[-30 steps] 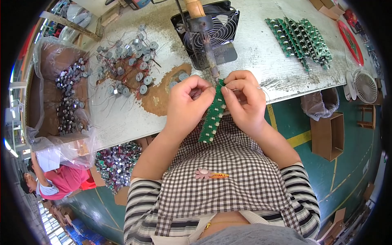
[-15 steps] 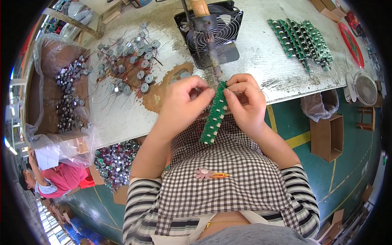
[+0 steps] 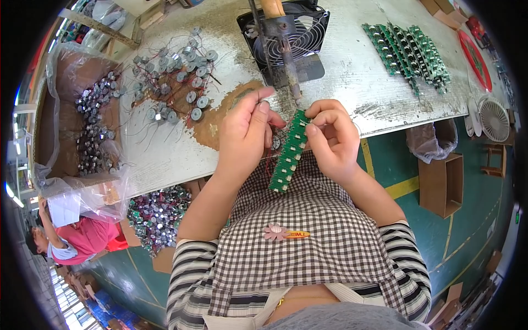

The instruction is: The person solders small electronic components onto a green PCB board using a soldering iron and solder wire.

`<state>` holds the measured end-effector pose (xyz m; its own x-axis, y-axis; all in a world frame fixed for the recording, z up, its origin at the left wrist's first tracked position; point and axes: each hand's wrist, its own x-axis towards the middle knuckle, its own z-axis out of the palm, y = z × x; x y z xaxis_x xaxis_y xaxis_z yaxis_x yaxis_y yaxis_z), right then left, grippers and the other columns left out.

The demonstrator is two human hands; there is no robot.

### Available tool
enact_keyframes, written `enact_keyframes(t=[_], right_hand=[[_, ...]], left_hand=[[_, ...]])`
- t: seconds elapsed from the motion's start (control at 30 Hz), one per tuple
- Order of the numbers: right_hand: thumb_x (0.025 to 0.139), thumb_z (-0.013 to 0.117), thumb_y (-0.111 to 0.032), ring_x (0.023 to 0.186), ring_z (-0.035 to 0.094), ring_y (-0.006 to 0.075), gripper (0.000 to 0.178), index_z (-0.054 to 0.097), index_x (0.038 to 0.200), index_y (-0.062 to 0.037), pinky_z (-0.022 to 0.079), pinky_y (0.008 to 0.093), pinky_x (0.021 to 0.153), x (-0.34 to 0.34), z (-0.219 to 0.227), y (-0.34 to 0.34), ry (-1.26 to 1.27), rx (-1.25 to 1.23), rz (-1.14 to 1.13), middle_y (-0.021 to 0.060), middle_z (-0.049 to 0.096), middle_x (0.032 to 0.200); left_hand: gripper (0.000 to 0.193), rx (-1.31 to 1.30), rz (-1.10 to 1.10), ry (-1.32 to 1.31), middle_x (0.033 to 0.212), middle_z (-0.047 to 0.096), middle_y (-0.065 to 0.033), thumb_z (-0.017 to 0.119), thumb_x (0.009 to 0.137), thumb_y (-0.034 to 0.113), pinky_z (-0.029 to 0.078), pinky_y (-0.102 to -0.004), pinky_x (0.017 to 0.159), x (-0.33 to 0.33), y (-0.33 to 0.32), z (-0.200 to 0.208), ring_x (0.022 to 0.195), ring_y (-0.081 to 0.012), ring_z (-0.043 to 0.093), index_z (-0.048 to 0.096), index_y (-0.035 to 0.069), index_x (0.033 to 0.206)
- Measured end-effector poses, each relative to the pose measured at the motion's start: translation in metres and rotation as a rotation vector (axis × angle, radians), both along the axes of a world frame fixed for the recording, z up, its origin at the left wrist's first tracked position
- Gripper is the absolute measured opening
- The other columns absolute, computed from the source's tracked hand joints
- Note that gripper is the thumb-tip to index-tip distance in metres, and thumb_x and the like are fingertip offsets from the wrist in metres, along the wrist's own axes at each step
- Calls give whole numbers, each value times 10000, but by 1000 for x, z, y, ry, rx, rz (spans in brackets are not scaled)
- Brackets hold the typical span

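Observation:
A green circuit board strip [image 3: 289, 154] with a row of small white parts slants down in front of my apron. My right hand [image 3: 335, 137] pinches its upper right edge between thumb and fingers. Left of the strip is my left hand [image 3: 245, 129], its index finger pointing up and away and its other fingers curled; what they hold is mostly hidden. Just below those fingers shows a small round motor [image 3: 276, 142] with thin red wires, close to the strip. Above the strip, a soldering iron [image 3: 290, 74] with a wooden handle points down, its tip near the strip's top end.
Several loose motors with wires [image 3: 176, 74] lie on the worn table at left, beside a plastic-lined box [image 3: 60, 137] of motors. A black fan [image 3: 308, 33] stands behind the iron. Stacked board strips [image 3: 406, 58] lie at right. Beyond the left edge is a person in pink [image 3: 88, 239].
My left thumb and index finger have come away from the strip's top and moved up and left. The motor beside the strip has come into view. My right hand still grips the strip.

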<state>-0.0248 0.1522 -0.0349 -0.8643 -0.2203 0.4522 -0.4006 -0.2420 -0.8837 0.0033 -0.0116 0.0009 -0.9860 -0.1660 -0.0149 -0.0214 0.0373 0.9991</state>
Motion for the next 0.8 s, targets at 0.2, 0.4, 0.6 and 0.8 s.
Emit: enact_keyframes(t=[0.2,0.4,0.6,0.8], right_hand=[[818,596,70,658,581,93,96,519,863,35,517,201,518,-1,-2,1,86,127,-36,136,551,973],[816,604,61,653,583,97,101,517,860,35,517,206,530,-1,-3,2,88,112,-22,138,551,979],[819,596,64,651,584,94,91,518,856,37,507,204,522,-2,0,2,84,87,-23,140,551,981],[843,542,103,630,529,44,91,518,890,28,441,166,513,-2,2,2,126,142,-48,116,532,999]], left_hand=[[154,-46,24,45,694,617,-45,525,929,118,399,-219,494,0,-1,-8,540,-65,508,537,-22,992],[135,-130,-68,28,715,625,-29,631,867,109,419,-211,539,4,5,2,594,-59,532,600,-22,851],[103,-81,-82,32,713,606,0,643,833,70,386,-190,498,-2,9,2,574,-22,493,607,-27,834],[78,-67,-39,-20,687,589,10,634,819,55,369,-183,489,-3,12,2,570,-7,477,598,-12,804]])
